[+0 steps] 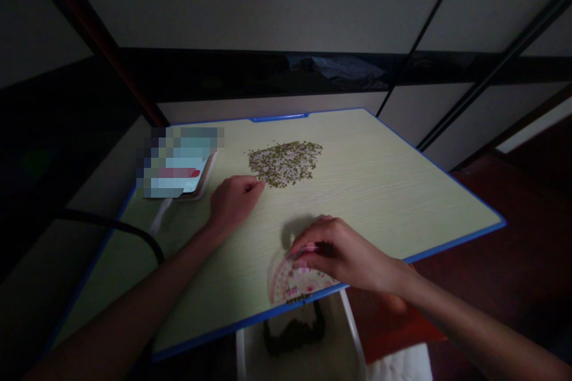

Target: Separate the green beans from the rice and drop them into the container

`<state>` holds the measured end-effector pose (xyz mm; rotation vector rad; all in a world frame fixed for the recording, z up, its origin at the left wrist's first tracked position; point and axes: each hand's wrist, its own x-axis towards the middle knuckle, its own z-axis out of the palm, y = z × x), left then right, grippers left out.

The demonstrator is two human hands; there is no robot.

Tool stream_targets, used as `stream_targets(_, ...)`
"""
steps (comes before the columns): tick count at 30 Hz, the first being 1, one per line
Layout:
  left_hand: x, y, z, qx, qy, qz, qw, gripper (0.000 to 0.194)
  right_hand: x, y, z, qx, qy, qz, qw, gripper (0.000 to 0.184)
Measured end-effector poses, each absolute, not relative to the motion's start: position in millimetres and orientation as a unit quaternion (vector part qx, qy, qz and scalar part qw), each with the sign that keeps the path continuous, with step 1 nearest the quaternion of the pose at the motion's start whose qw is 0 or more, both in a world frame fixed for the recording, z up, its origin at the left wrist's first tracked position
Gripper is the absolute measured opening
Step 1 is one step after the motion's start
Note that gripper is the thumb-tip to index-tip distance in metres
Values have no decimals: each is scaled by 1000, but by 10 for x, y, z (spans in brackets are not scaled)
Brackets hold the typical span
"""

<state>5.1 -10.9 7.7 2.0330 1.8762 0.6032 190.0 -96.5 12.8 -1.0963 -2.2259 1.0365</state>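
One right hand (337,253) grips one protractor (281,277) between its fingers at the near edge of the one desk (379,178), its pink print too small to read, with a short row of grains (298,297) along its lower edge. One left hand (233,202), fingers curled closed, whether around anything I cannot tell, rests beside one scattered pile (286,165); one tub (353,333) stands below the edge.

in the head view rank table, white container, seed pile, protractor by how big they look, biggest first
1. Table
2. White container, cut off by the frame
3. Seed pile and protractor: too alike to rank; the right hand partly covers the protractor
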Motion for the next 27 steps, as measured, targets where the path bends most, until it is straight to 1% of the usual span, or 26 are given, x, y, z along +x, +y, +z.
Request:
stream_targets(11,54,-103,77,708,657,209,154,36,1897,-967,141,-373,-816,383,221,17)
stream_targets(15,58,-100,75,707,658,208,155,37,1905,-974,149,-366,-805,414,218,17)
stream_targets(17,57,-96,68,707,658,207,155,37,1940,-940,179,-381,-783,434,230,18)
stream_targets(19,54,-94,61,707,658,206,155,36,2008,-859,222,-403,-755,446,262,19)
stream_targets(24,49,-98,69,706,659,203,160,36,2298,-426,273,-468,-664,441,380,21)
stream_targets(27,48,-98,81,704,661,201,165,36,2534,-58,247,-490,-588,430,480,20)
